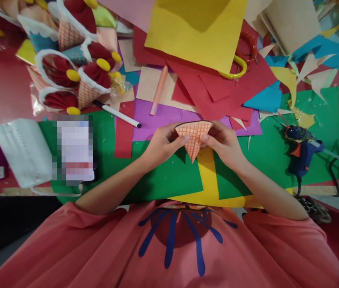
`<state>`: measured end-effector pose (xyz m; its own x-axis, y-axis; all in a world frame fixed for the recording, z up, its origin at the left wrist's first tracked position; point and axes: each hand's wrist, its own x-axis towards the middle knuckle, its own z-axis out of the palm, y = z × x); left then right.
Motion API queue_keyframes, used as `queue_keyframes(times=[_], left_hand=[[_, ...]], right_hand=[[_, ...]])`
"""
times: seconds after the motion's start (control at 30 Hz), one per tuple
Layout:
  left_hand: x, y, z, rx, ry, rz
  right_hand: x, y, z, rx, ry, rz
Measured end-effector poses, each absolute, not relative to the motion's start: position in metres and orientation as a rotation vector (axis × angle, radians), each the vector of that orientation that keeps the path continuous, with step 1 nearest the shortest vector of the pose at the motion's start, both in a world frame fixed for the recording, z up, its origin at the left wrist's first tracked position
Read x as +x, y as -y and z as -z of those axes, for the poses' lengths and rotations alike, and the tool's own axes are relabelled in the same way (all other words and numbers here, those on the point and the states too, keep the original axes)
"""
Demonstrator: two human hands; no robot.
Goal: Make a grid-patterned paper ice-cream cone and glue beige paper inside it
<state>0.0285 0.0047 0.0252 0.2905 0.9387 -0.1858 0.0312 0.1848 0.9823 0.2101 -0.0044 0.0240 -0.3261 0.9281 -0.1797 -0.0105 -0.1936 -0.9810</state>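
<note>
Between my two hands is a small paper cone [194, 138], peach with an orange grid drawn on it, its tip pointing down toward me. My left hand [169, 142] pinches its left side, thumb on the front face and fingers behind. On the right side my right hand [222, 140] grips it the same way, thumb near the middle. A dark line runs along the curved top edge. The fingertips behind the cone are hidden. Below it lie green sheets [163, 172] and a yellow strip [208, 168].
Finished-looking cones [88, 92] with white rims and yellow dots crowd the upper left. A marker [121, 116], an orange crayon-like stick [159, 90], and a blurred phone [76, 150] lie nearby. Yellow-handled scissors [238, 68] sit under a yellow sheet [196, 32]. At right rests a blue glue gun [301, 154].
</note>
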Motion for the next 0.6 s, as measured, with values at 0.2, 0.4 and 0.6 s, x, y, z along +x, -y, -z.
queue_keyframes(times=[0.2,0.4,0.6], left_hand=[[0.0266,-0.005,-0.0241,1.227,-1.084,-0.844],[0.0283,-0.0055,-0.0249,1.12,-1.066,-0.817],[0.0297,-0.0053,-0.0249,1.099,-1.011,-0.821]], right_hand=[[0.2072,0.0029,-0.0249,-1.143,1.175,-1.701],[0.2046,0.0033,-0.0243,-1.132,1.087,-1.783],[0.2034,0.0033,-0.0251,-1.086,1.04,-1.821]])
